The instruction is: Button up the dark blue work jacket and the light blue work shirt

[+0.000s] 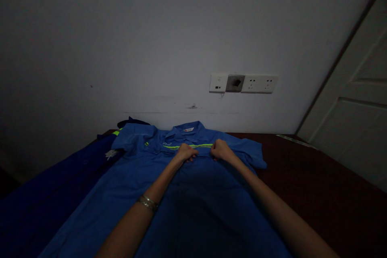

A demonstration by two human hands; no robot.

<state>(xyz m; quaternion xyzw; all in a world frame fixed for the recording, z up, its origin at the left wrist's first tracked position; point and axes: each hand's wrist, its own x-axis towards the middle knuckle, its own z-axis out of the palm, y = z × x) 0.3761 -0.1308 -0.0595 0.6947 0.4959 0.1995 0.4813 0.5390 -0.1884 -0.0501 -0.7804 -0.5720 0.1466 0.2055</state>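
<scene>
Blue shirt (136,181) spread out; hands (186,152) (221,150) gripping its front

- Before me, a blue short-sleeved cloth shirt (133,185) lies on a flat dark red-brown tabletop (302,173), collar farthest from me.
- My bare left hand (186,152) and, to its right, my bare right hand (221,150) are on its chest.
- Left lies a dark-blue cloth garment (60,185).
- Behind, a flat pale wall (145,48) bears white rectangular sockets (260,84), right of the collar.
- Far right: a white panelled door (356,92).
</scene>
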